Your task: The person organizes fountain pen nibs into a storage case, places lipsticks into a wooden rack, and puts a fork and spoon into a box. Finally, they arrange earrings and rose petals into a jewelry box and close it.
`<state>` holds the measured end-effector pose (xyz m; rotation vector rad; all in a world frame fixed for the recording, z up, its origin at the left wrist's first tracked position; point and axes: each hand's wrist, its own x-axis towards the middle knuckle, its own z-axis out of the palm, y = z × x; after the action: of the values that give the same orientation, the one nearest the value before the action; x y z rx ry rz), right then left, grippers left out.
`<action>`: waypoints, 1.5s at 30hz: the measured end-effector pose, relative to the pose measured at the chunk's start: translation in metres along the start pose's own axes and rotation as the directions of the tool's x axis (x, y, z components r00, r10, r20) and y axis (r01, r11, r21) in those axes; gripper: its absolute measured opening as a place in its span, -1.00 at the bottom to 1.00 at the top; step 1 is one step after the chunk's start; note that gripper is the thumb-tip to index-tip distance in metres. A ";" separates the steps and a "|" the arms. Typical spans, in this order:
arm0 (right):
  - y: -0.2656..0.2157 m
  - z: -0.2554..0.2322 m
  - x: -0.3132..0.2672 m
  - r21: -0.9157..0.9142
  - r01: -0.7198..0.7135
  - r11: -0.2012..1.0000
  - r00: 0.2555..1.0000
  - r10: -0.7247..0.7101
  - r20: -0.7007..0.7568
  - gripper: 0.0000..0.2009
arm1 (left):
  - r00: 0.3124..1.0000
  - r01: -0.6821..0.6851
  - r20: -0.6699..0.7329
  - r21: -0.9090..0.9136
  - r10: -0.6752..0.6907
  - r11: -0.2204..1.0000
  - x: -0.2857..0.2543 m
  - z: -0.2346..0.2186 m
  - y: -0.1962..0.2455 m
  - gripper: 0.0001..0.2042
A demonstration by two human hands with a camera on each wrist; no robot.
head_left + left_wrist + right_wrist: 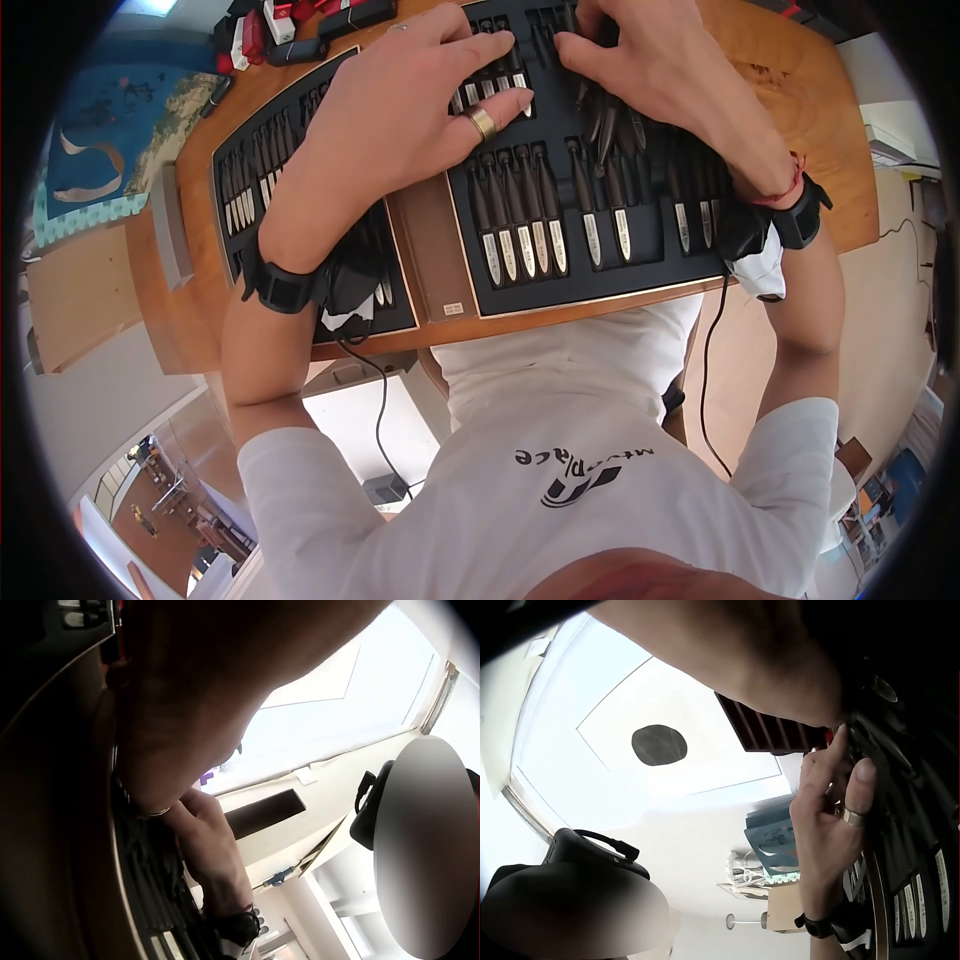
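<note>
A hinged case lies unfolded on the wooden table, with black fitted trays in both halves. Rows of slender dark-handled pieces with pale, pointed, blade-like ends sit in its slots. My left hand, wearing a ring, reaches over the back row, its extended index finger and thumb at the pieces there. My right hand is at the back of the right tray, its fingertips cut off by the frame's top edge. Just below it, several loose dark pointed pieces lie across the slots. I cannot tell whether the right hand holds one.
Red, white and black small boxes crowd the table's back left. A blue patterned sheet lies beyond the table's left side. A long grey bar is at the left edge. Cables hang from both wrist cameras.
</note>
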<state>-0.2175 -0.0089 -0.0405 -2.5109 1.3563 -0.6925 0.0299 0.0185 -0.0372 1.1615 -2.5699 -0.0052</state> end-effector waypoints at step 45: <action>-0.023 -0.004 -0.012 0.030 0.021 0.999 0.999 -0.020 -0.050 -0.78 | 0.999 -0.035 0.035 0.060 0.033 0.998 0.001 0.013 -0.009 -0.55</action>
<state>-0.2083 0.0136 -0.0314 -2.5027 1.3276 -0.7796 0.0317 0.0103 -0.0499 1.1485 -2.6364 0.0616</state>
